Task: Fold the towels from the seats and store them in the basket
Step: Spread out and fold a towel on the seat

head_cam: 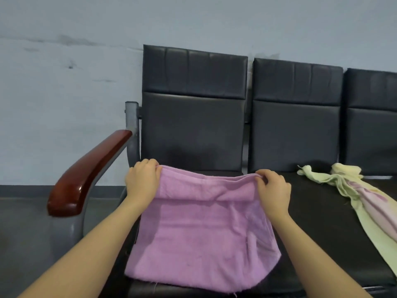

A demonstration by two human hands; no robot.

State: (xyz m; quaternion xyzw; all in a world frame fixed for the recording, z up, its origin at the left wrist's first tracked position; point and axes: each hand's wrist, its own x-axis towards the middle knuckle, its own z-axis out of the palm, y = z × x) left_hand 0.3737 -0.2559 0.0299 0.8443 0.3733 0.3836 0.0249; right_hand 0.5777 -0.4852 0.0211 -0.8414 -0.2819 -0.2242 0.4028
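A pink towel [202, 237] lies on the leftmost black seat [311, 222], its far edge lifted and doubled over. My left hand [142, 179] grips the far left corner of that edge. My right hand [274, 190] pinches the far right corner. Both corners are held a little above the seat, near the backrest. A pale yellow and pink towel [361, 198] lies crumpled and stretched out on the seat to the right. No basket is in view.
A row of black padded seats with backrests [193, 104] stands against a grey-blue wall. A glossy red-brown armrest [86, 173] on a grey metal frame juts out at the left. Grey floor lies below on the left.
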